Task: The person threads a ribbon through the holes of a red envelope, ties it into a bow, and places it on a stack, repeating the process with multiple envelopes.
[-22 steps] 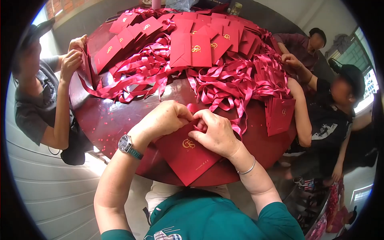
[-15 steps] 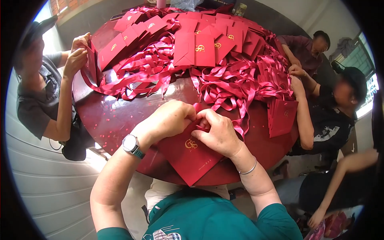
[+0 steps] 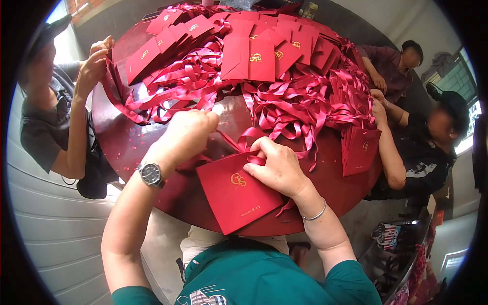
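Note:
A red paper gift bag [image 3: 235, 193] with a gold emblem lies flat and tilted at the near edge of the round table. My right hand [image 3: 278, 166] pinches its upper right edge, thumb on the front. From that top edge a red ribbon [image 3: 230, 141] stretches taut up and left into my closed left hand [image 3: 190, 134]. A ribbon loop [image 3: 252, 133] rises just behind the bag. Another ribbon tail [image 3: 285, 207] sticks out beside the bag's right side, below my right hand.
Flat red bags [image 3: 262, 58] cover the far half of the dark red table [image 3: 152, 175], with tangled ribbons [image 3: 290, 101] in front. More bags [image 3: 359, 150] stand stacked at the right. One person works at the left, two at the right. A jar [image 3: 309, 10] stands at the back.
My left hand has moved left and away from my right hand, drawing the ribbon out straight. The bag has turned slightly. A person's arm at the lower right has left the view.

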`<state>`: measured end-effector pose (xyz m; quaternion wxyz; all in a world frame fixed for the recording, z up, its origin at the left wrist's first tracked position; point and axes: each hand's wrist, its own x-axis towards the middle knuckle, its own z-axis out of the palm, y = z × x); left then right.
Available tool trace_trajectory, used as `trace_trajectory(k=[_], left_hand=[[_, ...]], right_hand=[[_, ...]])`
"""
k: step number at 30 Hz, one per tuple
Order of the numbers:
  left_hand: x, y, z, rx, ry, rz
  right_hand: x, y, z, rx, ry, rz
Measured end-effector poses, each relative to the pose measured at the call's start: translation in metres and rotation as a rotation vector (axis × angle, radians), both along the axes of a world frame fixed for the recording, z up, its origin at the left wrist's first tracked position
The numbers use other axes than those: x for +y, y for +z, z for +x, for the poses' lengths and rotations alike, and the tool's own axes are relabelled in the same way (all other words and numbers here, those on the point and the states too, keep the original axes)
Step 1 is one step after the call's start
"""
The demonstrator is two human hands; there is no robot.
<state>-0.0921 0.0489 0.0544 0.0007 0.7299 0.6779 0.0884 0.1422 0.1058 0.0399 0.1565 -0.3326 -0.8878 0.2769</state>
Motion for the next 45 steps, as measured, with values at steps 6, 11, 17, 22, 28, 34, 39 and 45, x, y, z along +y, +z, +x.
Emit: trace_trajectory(k=[6, 11, 17, 22, 28, 34, 39, 45], left_hand=[[0.003, -0.011, -0.004, -0.031, 0.128, 0.046], [-0.02, -0.009, 0.0, -0.305, 0.153, 0.489], [-0.096, -0.007, 0.04, -0.431, 0.264, 0.163], [-0.092, -0.028, 0.045, -0.552, 0.274, 0.219], [-0.079, -0.039, 0.031, -0.677, 0.26, 0.23], [-0.074, -0.035, 0.035, -0.652, 0.262, 0.213], [-0.074, -0.037, 0.031, -0.649, 0.322, 0.139], [-0.076, -0.034, 0.032, -0.651, 0.342, 0.143]], right_hand=[[-0.003, 0.001, -0.007, -0.033, 0.015, 0.049], [-0.002, 0.0, -0.003, -0.013, 0.013, 0.059], [-0.007, -0.001, 0.0, 0.027, 0.054, 0.143], [-0.011, 0.009, 0.006, 0.002, 0.154, 0.274], [0.005, 0.043, 0.051, 0.2, 0.071, 0.292], [-0.036, 0.019, 0.099, 0.196, 0.336, 0.235], [-0.064, 0.008, 0.101, 0.376, -0.192, 0.044], [-0.045, 0.006, 0.094, 0.14, -0.018, 0.125]])
